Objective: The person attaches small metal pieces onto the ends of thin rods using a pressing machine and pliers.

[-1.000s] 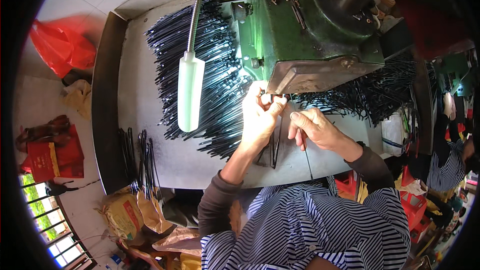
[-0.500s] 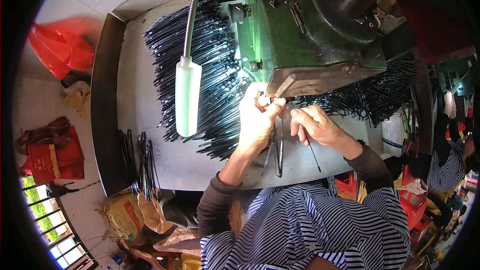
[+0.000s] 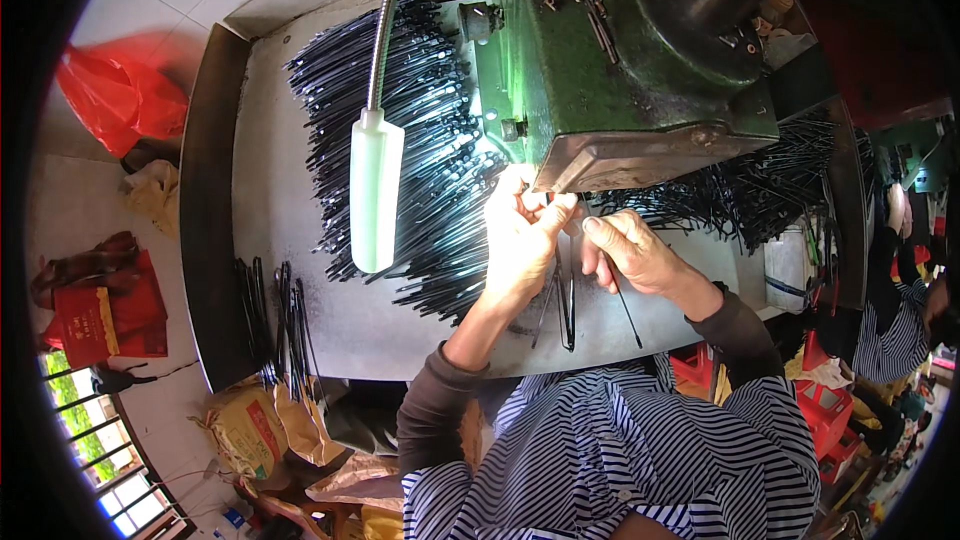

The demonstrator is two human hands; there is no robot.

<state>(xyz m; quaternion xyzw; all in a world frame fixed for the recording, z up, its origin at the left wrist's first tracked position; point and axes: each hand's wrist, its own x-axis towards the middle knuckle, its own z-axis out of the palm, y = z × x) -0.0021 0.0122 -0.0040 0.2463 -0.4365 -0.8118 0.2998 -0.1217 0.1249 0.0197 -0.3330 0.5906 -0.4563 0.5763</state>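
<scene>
Thin black rod (image 3: 624,305), in your right hand (image 3: 633,255): its lower end slants down toward you and slightly right of that hand, over the metal table (image 3: 280,140). Your right thumb and curled fingers grip it near its upper part. Your left hand (image 3: 517,240) is just beside, to the left, raised to the lower edge of a green machine (image 3: 640,90). Its fingers are bent there; glare and overlap hide whether they close on anything. More dark rods (image 3: 567,305) hang in the gap below and between both hands.

The step in hand looks like working rod ends at the machine's edge, one by one. The next move probably calls for a steady left hand and the right hand's rod lined up with that spot.

The rod is straight, slender and dark, with a slightly thicker tip. A large glossy rod pile (image 3: 385,130) lies left of your left hand.
</scene>
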